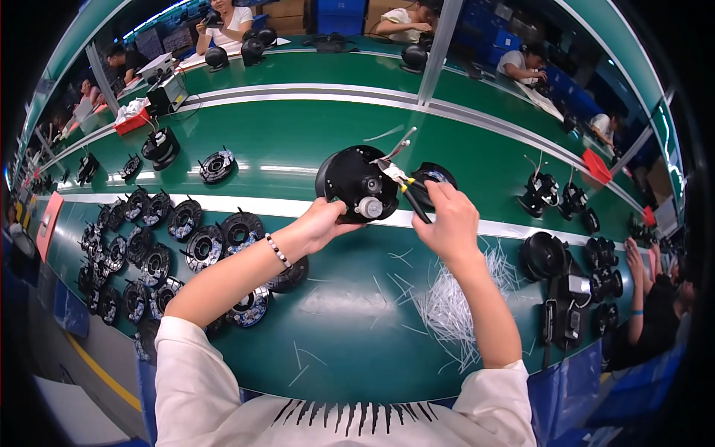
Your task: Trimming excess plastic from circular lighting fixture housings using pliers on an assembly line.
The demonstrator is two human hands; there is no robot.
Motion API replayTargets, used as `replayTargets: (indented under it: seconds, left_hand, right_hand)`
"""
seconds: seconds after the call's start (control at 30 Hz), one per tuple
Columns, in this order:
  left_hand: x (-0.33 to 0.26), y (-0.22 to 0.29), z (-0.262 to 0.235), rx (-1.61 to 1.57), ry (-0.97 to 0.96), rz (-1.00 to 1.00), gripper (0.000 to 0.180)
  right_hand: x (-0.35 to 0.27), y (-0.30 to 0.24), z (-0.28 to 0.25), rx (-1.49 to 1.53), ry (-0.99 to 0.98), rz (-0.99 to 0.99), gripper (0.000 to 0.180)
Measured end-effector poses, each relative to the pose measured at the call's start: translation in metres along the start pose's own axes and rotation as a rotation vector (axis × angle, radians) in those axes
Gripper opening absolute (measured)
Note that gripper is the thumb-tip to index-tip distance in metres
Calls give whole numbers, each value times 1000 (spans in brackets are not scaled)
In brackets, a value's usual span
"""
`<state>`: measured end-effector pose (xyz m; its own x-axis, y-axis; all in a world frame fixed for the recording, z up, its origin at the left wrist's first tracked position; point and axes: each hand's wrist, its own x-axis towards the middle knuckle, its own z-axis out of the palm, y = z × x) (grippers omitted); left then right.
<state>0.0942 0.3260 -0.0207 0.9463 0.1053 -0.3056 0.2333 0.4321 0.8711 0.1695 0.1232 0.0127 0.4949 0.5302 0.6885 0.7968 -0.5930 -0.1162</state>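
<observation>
My left hand grips the lower left edge of a black round housing, thumb on its near side. Two cylindrical parts sit in the housing, one with a silvery face. My right hand is closed round the black-and-yellow handles of a pair of cutting pliers. The plier jaws are at the housing's upper right, by a bundle of light wires; whether they touch the wires I cannot tell. Just behind my right hand lies another black round part.
Many black ring-shaped parts crowd the left of the green bench. Thin white plastic strips are heaped at right, some scattered. Black assemblies stand farther right. A metal rail crosses the bench. Co-workers sit opposite and at right.
</observation>
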Motion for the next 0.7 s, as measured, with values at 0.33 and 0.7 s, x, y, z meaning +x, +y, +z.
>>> replayTargets:
  seconds: [0.33, 0.7]
  left_hand:
    - [111, 9, -29, -287, 182, 136, 36]
    - [114, -1, -42, 34, 7, -145, 58]
  right_hand:
    - [-129, -53, -74, 607, -472, -101, 54]
    - [-181, -100, -20, 625, -592, -34, 62]
